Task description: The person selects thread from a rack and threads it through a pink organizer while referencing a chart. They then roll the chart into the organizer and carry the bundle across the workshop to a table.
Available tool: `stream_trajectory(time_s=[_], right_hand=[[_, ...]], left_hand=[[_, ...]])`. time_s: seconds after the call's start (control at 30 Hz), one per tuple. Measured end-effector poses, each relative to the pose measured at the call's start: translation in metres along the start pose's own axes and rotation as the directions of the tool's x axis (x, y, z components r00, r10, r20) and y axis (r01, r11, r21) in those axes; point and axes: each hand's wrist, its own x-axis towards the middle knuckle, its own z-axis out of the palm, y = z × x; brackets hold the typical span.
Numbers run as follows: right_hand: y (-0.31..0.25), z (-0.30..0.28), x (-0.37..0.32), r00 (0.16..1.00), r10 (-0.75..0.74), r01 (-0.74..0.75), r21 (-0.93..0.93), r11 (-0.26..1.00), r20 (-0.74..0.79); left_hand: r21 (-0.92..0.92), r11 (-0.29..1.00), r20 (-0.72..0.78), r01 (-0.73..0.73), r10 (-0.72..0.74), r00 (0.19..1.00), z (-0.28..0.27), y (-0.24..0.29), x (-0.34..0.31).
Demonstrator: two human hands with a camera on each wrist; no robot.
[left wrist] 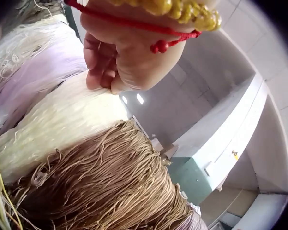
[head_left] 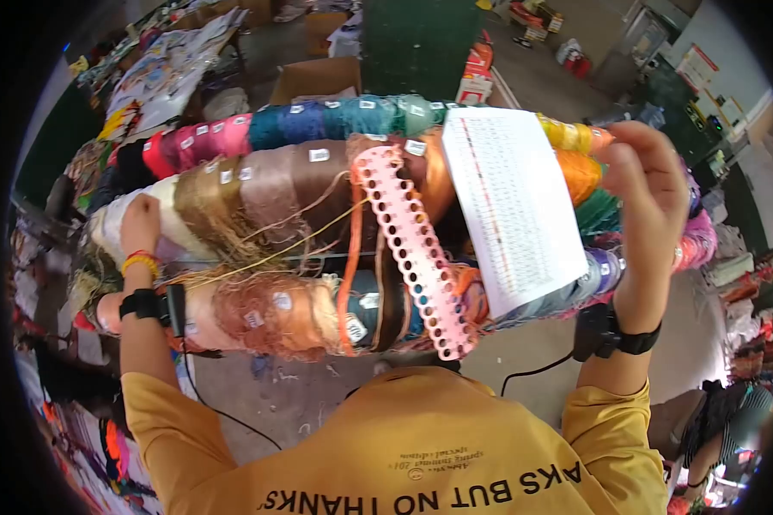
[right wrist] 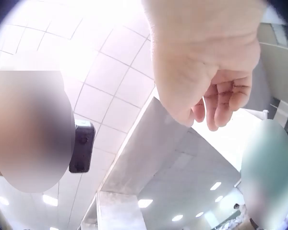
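Observation:
In the head view, my left hand (head_left: 142,225) is on the pale skeins at the left end of a rack of coloured thread. Seen from the left wrist, its curled fingers and thumb pinch the top of a cream thread skein (left wrist: 72,108); a brown skein (left wrist: 105,177) lies beside it. My right hand (head_left: 653,176) is raised at the rack's right end, near orange skeins (head_left: 578,174), its fingers loosely bent and nothing between them. A pink card with punched holes (head_left: 414,249) and a white printed chart (head_left: 514,206) lie across the skeins.
Rows of labelled skeins, such as teal ones (head_left: 269,126), fill the rack. Loose strands hang around its middle. Behind stand a cardboard box (head_left: 316,79) and a dark green cabinet (head_left: 423,47). Another person (head_left: 730,421) is at the lower right.

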Motion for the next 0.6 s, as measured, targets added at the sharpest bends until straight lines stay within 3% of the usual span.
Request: stream_trajectory(time_s=[0.03, 0.1, 0.2, 0.4, 0.5, 0.6], right_hand=[[-0.005, -0.018, 0.004, 0.998, -0.009, 0.008, -0.007, 1.0, -0.065], [-0.002, -0.04, 0.001, 0.997, 0.015, -0.018, -0.039, 0.999, -0.072], [0.01, -0.042, -0.008, 0.996, 0.071, -0.071, -0.001, 0.997, -0.056], [0.02, -0.026, -0.016, 0.988, 0.127, -0.126, -0.014, 0.992, 0.09], [0.028, -0.016, -0.014, 0.98, 0.144, -0.142, -0.021, 0.99, 0.14], [0.039, -0.002, -0.015, 0.964, 0.159, -0.162, 0.0, 0.987, 0.215]], left_hand=[[-0.034, 0.999, -0.05, 0.004, -0.005, 0.999, 0.002, -0.002, -0.002], [-0.219, 0.968, 0.035, 0.122, -0.118, 0.992, 0.01, -0.019, 0.003], [-0.42, 0.889, 0.072, 0.179, -0.164, 0.984, 0.019, -0.031, 0.004], [-0.613, 0.715, 0.184, 0.335, -0.283, 0.941, 0.033, -0.052, 0.009], [-0.639, 0.708, 0.155, 0.302, -0.267, 0.951, 0.02, -0.034, -0.002], [-0.65, 0.65, 0.208, 0.394, -0.346, 0.915, -0.008, 0.0, -0.017]])
